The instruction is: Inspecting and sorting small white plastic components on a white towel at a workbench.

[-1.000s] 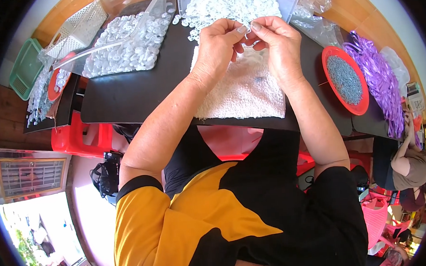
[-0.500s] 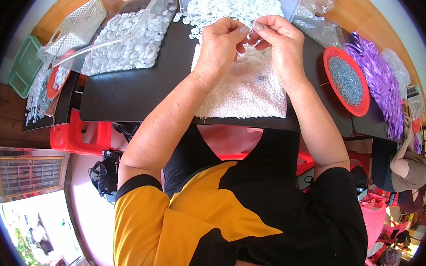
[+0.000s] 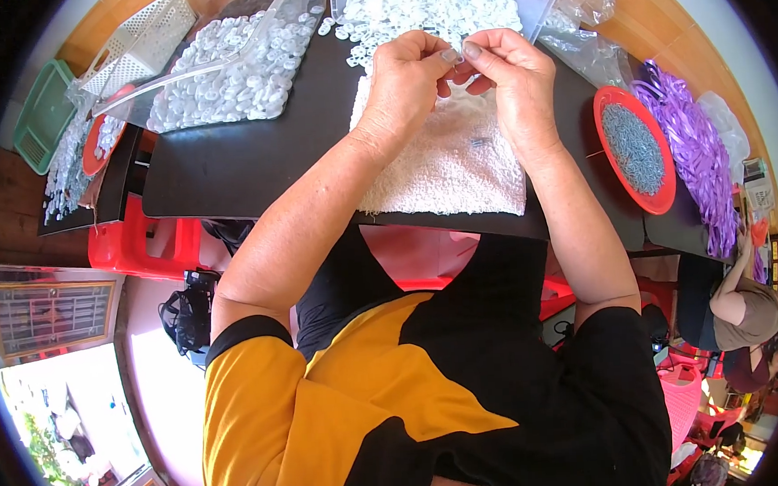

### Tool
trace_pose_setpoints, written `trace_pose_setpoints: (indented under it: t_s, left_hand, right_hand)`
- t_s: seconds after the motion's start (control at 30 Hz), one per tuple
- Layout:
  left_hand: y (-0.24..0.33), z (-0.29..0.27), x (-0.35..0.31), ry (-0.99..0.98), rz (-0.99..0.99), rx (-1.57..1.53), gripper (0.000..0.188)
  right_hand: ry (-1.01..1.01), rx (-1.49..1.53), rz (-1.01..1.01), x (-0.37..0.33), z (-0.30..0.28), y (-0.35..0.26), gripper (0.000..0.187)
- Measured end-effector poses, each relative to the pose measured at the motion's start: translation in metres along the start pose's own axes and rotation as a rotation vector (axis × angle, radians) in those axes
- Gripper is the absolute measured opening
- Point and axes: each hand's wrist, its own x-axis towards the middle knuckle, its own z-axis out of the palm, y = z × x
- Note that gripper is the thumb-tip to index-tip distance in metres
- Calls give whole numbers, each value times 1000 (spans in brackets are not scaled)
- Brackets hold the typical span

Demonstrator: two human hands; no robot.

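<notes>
My left hand [image 3: 405,85] and my right hand [image 3: 522,86] meet fingertip to fingertip above the far part of a pale pink towel [image 3: 443,183]. Both are closed in a pinch, thumbs against fingers. Something tiny sits between the fingertips, too small to make out and mostly covered. Just beyond the hands lies a heap of small white plastic pieces [image 3: 429,8], partly in a clear bin [image 3: 545,2]. A few small metal bits [image 3: 478,142] rest on the towel. To the right stands a red bowl [image 3: 604,144] of thin grey metal pieces [image 3: 635,146].
At left, a clear container [image 3: 126,100] holds white oval pieces [image 3: 222,84]. A white basket [image 3: 137,45], a green tray [image 3: 35,129] and another red bowl [image 3: 94,153] lie farther left. Purple ribbons [image 3: 688,157] hang off the right side. Another person [image 3: 745,312] is at far right.
Both hands stay pinched together in nearly the same place, with only small finger movements. The view has shifted very slightly.
</notes>
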Motion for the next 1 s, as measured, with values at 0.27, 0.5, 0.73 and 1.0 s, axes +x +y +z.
trace_pose_setpoints:
  t_s: [0.27, 0.5, 0.73, 1.0]
  left_hand:
    - [-8, 3, 1, 63, -28, -63, 11]
    - [-6, 6, -1, 120, -108, -125, 11]
    - [-7, 0, 2, 71, -130, -235, 13]
    - [-2, -2, 1, 9, -93, -164, 13]
  right_hand:
    - [28, 20, 19, -3, 5, 5, 6]
    - [38, 65, 56, -4, 9, 10, 6]
    - [10, 50, 78, -2, 3, 5, 9]
    - [-28, -54, 10, 1, -2, 4, 8]
